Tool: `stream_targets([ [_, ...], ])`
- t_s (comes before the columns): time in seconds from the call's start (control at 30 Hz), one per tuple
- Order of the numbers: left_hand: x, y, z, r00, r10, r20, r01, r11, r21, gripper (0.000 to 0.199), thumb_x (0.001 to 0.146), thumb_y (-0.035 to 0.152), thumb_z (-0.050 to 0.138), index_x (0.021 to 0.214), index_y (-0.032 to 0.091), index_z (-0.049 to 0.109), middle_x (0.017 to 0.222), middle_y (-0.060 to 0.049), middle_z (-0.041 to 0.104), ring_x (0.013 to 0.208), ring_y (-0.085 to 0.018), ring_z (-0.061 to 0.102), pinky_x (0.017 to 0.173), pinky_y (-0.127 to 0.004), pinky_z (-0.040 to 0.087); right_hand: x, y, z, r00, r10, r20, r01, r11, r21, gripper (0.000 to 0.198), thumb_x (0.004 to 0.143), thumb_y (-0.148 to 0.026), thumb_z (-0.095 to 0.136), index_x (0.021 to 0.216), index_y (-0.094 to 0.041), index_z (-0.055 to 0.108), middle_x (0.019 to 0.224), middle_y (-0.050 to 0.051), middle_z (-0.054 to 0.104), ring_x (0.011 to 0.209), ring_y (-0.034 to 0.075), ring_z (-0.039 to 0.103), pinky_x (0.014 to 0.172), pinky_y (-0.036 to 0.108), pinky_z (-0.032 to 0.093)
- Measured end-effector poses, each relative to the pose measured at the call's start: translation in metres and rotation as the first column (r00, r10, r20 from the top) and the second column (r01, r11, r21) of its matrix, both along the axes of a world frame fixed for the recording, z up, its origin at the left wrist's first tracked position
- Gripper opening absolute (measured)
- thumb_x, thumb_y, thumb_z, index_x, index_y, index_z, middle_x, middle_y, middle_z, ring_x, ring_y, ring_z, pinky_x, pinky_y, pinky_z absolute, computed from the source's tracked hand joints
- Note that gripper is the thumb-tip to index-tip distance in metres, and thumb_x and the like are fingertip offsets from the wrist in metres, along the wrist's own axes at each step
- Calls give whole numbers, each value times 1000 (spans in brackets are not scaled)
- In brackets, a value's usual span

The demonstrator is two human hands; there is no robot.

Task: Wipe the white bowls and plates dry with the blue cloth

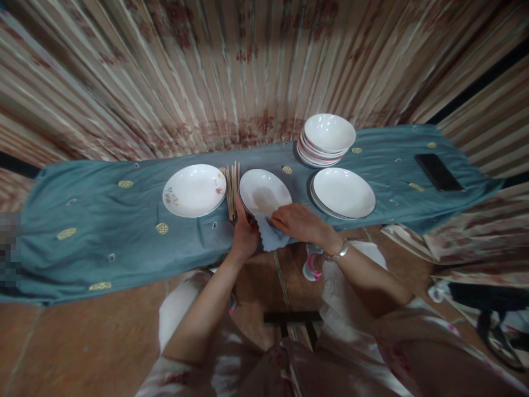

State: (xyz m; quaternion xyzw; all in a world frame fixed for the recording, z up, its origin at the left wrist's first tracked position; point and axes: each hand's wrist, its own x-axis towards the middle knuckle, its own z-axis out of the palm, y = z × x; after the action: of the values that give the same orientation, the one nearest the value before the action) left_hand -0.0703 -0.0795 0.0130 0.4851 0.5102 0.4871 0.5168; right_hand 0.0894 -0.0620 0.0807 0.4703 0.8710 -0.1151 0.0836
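Observation:
A white plate (264, 184) is tilted up at the front of the table, in the middle of the view. My left hand (246, 236) grips its left edge, thumb along the rim. In my right hand (300, 220) a pale blue cloth (273, 236) is pinched against the plate's near right edge, and part of it hangs down below the rim. Just left of the plate lie several wooden chopsticks (232, 190). Farther left is a white plate with flower prints (194, 190). To the right sits a small stack of white plates (344, 193).
Behind the right plates stands a stack of white bowls (329, 135). A black phone (438, 172) lies at the table's right end. A green cloth with yellow prints (136, 220) covers the narrow table. Pleated curtains (231, 71) hang right behind it. A bag with black straps (487, 300) is at lower right.

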Motion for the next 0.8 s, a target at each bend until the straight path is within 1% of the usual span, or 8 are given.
stream_targets([
  [0.07,-2,-1,-1,1000,1,-17,0,998,55,117,68,26,79,162,19,11,146,-19,58,132,-30,59,106,-40,51,-3,-2,-1,999,6,-53,-5,1000,26,39,109,-32,40,103,-13,73,104,12,76,96,22,71,75,29,40],
  [0.17,-5,-1,-9,999,4,-36,0,993,117,116,69,35,80,161,12,13,141,-21,61,128,-32,61,109,-43,49,-7,-5,-6,991,29,-134,-21,998,64,40,109,-37,40,103,-13,72,103,11,75,99,21,68,80,29,41],
  [0.3,-8,1,-22,999,-5,-50,14,984,179,107,74,36,78,160,15,18,136,-18,64,121,-31,64,111,-46,47,-9,-5,-12,978,34,-206,-14,995,99,37,106,-41,47,108,-12,71,105,13,73,103,22,65,85,29,42],
  [0.37,-8,1,-25,999,-5,-48,13,984,176,109,74,36,79,160,18,16,136,-17,65,121,-31,65,108,-45,49,-10,-5,-13,975,45,-217,-22,994,106,35,105,-38,50,109,-11,71,105,13,72,102,23,64,86,30,43],
  [0.43,-8,2,-24,999,-5,-51,13,988,156,112,73,37,80,161,19,13,140,-17,63,125,-30,63,108,-43,49,-12,-4,-13,973,73,-218,-48,992,119,31,105,-35,51,108,-11,71,104,12,73,101,23,64,88,31,43],
  [0.6,-9,1,-19,995,2,-100,13,990,143,121,67,35,84,162,15,11,150,-21,54,135,-32,56,116,-41,43,-17,-6,-16,973,99,-208,-63,983,171,25,105,-25,50,110,-10,69,107,13,73,101,24,64,92,35,45],
  [0.7,-10,1,-18,990,10,-141,10,990,140,115,68,29,79,161,15,13,151,-20,53,135,-31,56,117,-42,40,-20,-9,-19,978,95,-186,-59,980,192,22,103,-20,52,115,-9,66,110,14,72,102,25,64,94,36,46],
  [0.8,-11,1,-21,987,26,-160,-8,993,115,105,73,24,70,161,15,15,141,-18,62,125,-29,63,111,-42,45,-21,-11,-22,976,121,-179,-79,971,226,19,100,-12,52,113,-9,65,107,14,72,100,24,64,97,37,44],
])
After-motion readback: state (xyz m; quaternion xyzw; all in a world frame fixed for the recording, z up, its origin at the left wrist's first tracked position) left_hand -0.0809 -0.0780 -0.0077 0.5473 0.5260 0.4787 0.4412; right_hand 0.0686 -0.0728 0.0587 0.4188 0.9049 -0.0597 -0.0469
